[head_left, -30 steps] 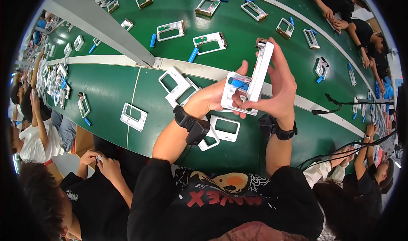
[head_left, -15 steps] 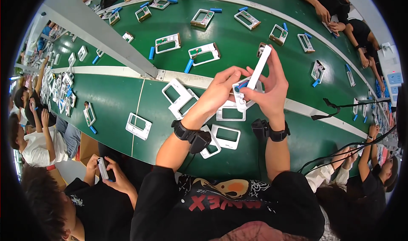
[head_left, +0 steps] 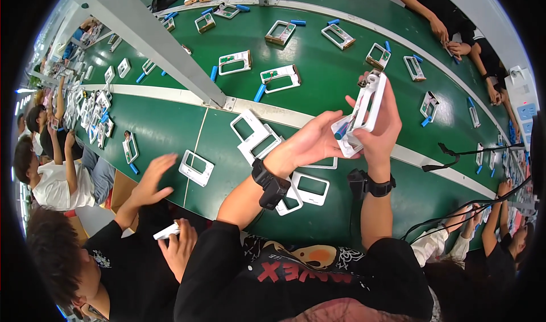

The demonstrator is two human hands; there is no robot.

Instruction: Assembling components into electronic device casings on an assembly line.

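Note:
My right hand [head_left: 389,116] grips a white rectangular handle-like plastic housing [head_left: 348,146], tilted upright above the table. A blue cylindrical battery [head_left: 341,131] lies inside its lower end, and thin wires run along the inside. My left hand [head_left: 314,140] is beside the lower end, palm turned up, thumb and fingers stretched toward the housing; its fingertips are partly hidden behind it. Below my hands, several empty white housing frames [head_left: 311,189] lie overlapping on the green table [head_left: 261,219].
A metal post [head_left: 153,46] rises at left from a pale rail across the table. Beyond the rail lie several frames with blue batteries [head_left: 260,93]. A co-worker's hand [head_left: 152,180] reaches near a lone white frame [head_left: 197,168]. Black cables [head_left: 449,214] hang at right.
The housing has turned in my right hand, so its open side and battery show more. My left hand has loosened and its fingers have straightened. The co-worker at left has lifted one hand toward the table.

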